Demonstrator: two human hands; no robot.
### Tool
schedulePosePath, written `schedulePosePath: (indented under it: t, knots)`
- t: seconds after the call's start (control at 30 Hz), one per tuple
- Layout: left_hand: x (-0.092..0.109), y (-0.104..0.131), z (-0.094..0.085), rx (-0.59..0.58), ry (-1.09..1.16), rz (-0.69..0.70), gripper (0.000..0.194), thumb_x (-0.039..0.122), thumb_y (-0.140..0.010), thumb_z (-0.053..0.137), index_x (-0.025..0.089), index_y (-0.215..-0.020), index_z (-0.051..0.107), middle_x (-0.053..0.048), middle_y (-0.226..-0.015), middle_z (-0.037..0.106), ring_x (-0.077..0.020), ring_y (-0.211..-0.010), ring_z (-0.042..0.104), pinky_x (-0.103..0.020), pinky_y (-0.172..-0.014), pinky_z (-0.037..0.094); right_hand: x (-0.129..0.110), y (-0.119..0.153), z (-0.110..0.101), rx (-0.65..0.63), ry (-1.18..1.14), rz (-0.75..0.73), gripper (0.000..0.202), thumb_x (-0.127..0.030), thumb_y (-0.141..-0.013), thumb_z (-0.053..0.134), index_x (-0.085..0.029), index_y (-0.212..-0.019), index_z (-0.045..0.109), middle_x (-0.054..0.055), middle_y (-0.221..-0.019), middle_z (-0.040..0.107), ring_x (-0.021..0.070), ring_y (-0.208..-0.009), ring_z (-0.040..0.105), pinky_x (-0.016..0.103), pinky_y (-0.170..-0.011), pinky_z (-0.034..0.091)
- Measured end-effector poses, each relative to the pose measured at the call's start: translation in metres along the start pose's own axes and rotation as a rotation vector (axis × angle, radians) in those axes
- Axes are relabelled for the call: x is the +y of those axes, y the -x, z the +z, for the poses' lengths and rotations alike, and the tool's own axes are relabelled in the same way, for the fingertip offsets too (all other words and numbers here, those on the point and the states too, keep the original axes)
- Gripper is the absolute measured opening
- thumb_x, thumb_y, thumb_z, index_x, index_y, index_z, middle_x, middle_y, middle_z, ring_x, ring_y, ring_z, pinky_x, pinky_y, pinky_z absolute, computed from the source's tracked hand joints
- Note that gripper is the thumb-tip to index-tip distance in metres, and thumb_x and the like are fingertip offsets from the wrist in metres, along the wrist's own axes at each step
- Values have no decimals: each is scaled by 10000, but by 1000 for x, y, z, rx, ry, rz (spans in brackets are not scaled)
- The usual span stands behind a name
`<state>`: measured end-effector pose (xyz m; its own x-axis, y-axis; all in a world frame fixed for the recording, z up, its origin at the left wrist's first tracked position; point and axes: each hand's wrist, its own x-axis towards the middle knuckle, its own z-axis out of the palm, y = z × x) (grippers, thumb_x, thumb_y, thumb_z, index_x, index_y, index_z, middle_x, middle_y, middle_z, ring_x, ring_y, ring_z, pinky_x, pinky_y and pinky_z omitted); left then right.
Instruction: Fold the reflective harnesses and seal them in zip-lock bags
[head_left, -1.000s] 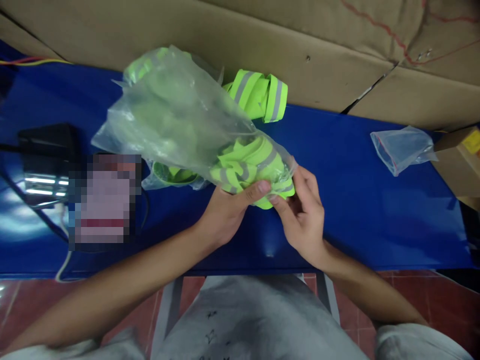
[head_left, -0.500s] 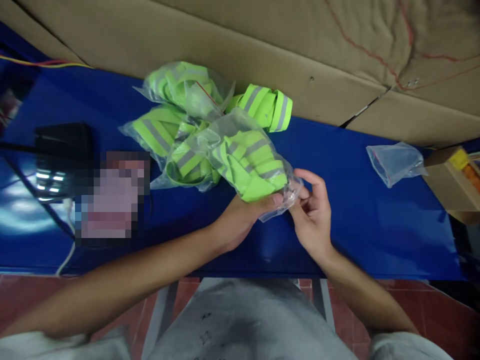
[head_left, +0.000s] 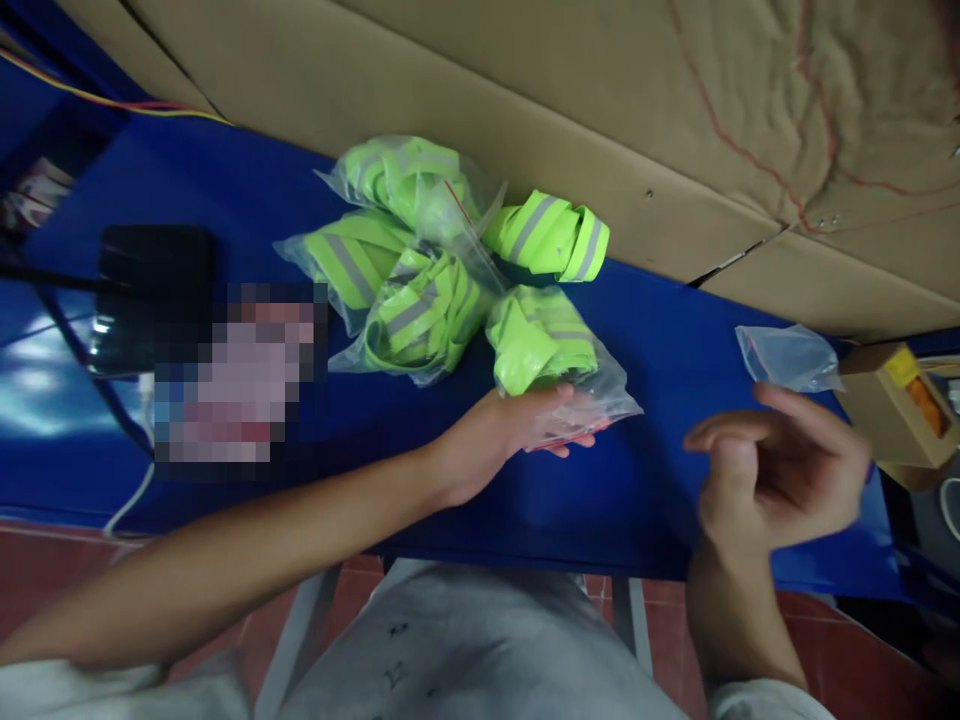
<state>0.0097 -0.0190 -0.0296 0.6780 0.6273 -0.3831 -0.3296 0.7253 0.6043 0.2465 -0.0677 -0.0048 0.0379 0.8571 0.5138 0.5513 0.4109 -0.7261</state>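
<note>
My left hand point(head_left: 502, 430) grips the lower end of a clear zip bag point(head_left: 607, 395), thumb on top and fingers beneath, close to its red zip line. Inside the bag lies a bundled neon-green reflective strap point(head_left: 551, 335) with grey stripes. Off to the right, my right hand point(head_left: 787, 475) hovers over the table, holding nothing, its fingers partly bent and apart. Several more bagged green bundles, one of them a near bag point(head_left: 424, 315), lie just beyond my left hand. An unbagged rolled green strap point(head_left: 551, 235) rests behind them.
The blue table point(head_left: 660, 330) backs onto a cardboard-covered wall point(head_left: 450, 80). An empty clear bag point(head_left: 791, 358) lies at the right beside a small cardboard box point(head_left: 892, 400). At the left are a black device point(head_left: 154, 290) with cables and a blurred-out item point(head_left: 247, 380).
My right hand has let go of the bag and moved right, its fingers apart. My left hand still holds the bag, which now lies lower and apart from the pile.
</note>
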Motion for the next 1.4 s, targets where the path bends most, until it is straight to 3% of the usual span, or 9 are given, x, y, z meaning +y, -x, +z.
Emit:
schedulePosePath:
  t: [0.13, 0.3, 0.47, 0.57, 0.67, 0.8, 1.07, 1.2, 1.4]
  knots:
    - [12, 6, -3, -262, -18, -181, 524, 634, -917, 662, 160, -1103, 789, -127, -1175, 809, -228, -916, 761, -325, -813, 529, -1, -17, -16, -321, 158, -266, 1003, -456, -661, 995, -346, -1551, 545, 113, -1427, 652, 373, -1311, 638, 540, -1090, 547]
    - [33, 15, -7, -477, -231, -97, 924, 907, -915, 318, 131, -1056, 801, -183, -1033, 818, -285, -868, 773, -341, -703, 536, -1, -28, -16, -399, -106, -226, 417, -194, -903, 804, -305, -1300, 744, 43, -1039, 808, 242, -953, 764, 415, -867, 624]
    - [37, 13, -17, -57, -807, 701, 507, 653, -776, 847, 176, -900, 726, -62, -855, 722, -181, -770, 636, -304, -715, 494, 18, -27, -7, -202, -361, 276, 119, -398, -930, 786, -281, -947, 787, 24, -785, 757, 166, -667, 683, 300, -599, 562]
    - [23, 4, -21, 66, -940, 945, 975, 491, -500, 1054, 233, -1330, 614, -117, -1326, 633, -263, -1172, 620, -376, -1005, 513, 20, -26, 4, -194, -590, 579, 333, -543, -830, 857, -236, -802, 731, -13, -623, 659, 105, -514, 571, 227, -489, 488]
    - [14, 0, -21, -63, -877, 810, 1093, 463, -638, 1006, 289, -1555, 438, -144, -1545, 517, -305, -1390, 546, -426, -1161, 447, 14, -24, 10, -270, -787, 735, 437, -599, -797, 863, -219, -735, 658, -39, -548, 610, 86, -415, 508, 199, -396, 443]
    - [21, 7, -17, -106, -716, 674, 697, 460, -798, 902, 249, -1397, 616, -35, -1036, 708, -187, -952, 669, -318, -927, 508, 11, -15, 14, -362, -848, 809, 409, -583, -863, 811, -212, -778, 661, -40, -536, 632, 77, -339, 474, 185, -318, 370]
    - [11, -5, -8, 27, -363, 26, 599, 439, -784, 898, 225, -1305, 694, -80, -1231, 764, -249, -1118, 702, -335, -949, 518, 25, -15, 19, -337, -340, 537, 253, -409, -987, 715, -215, -825, 696, -21, -603, 703, 105, -496, 636, 211, -505, 506]
    - [8, -12, -13, 118, -407, -44, 363, 464, -820, 856, 179, -1042, 822, -51, -985, 804, -194, -898, 698, -279, -803, 480, 32, -20, 10, -360, -83, 385, 296, -332, -986, 717, -211, -728, 635, -38, -579, 675, 81, -501, 621, 188, -523, 480]
    - [13, -8, -13, 33, -236, -33, 424, 558, -914, 746, 198, -1121, 831, -75, -1165, 814, -239, -1071, 739, -300, -910, 531, 34, -26, 2, -399, -122, 349, 254, -315, -1009, 687, -211, -779, 659, -47, -609, 679, 63, -541, 636, 165, -556, 485]
